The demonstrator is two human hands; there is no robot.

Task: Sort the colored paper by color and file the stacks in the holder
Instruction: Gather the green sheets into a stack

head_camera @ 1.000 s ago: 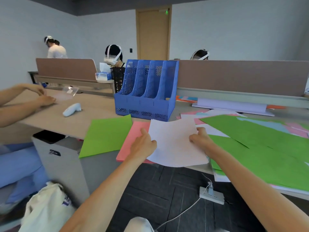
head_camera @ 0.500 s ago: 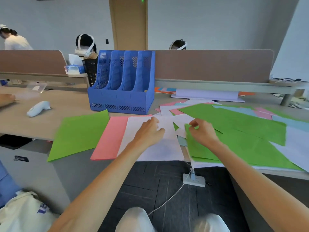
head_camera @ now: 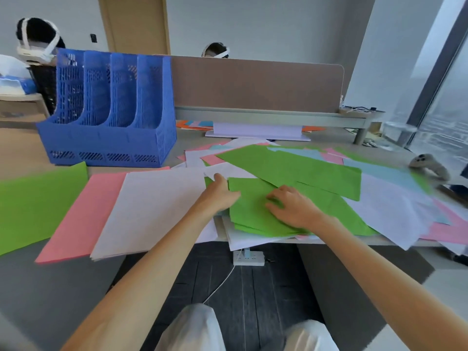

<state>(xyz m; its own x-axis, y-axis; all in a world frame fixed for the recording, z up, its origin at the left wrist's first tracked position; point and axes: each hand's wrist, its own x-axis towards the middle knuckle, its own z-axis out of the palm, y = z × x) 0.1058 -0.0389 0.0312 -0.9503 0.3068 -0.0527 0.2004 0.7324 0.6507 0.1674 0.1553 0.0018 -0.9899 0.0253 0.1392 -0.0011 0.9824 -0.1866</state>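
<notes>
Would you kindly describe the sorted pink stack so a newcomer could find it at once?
Start at the blue file holder on the left of the desk. Three piles lie side by side in front of it. The pink stack is the middle one, between the green stack and the white stack.

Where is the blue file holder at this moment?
The blue file holder stands upper left in the head view, on the desk behind the pink sheets and white sheets, left of the mixed pile.

Grey walls (head_camera: 278,21), wooden door (head_camera: 136,21), brown desk divider (head_camera: 253,84), dark carpet (head_camera: 253,287), window (head_camera: 443,110) right.
</notes>
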